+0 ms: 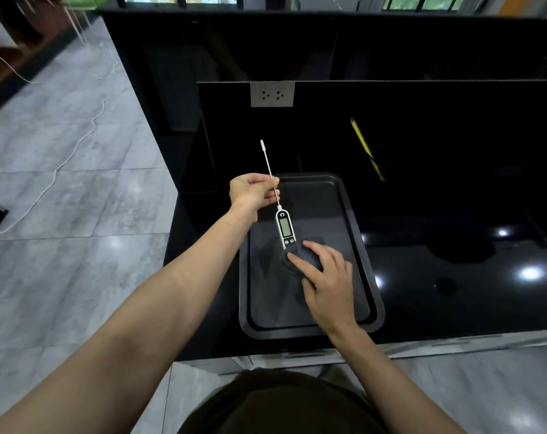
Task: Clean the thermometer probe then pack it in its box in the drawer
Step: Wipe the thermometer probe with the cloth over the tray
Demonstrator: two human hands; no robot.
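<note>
My left hand (250, 191), arm stretched forward, pinches the thin probe of the thermometer (285, 228), which hangs tilted above the black tray (353, 214) on the surface. My right hand (327, 281) grips a dark cloth (300, 260) (crumpled) just beside the thermometer's lower end.

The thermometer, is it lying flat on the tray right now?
No, the thermometer is held above the tray, its probe pinched by the left hand.

Glossy black counter (454, 214), matt dark tray (353, 214)
</note>
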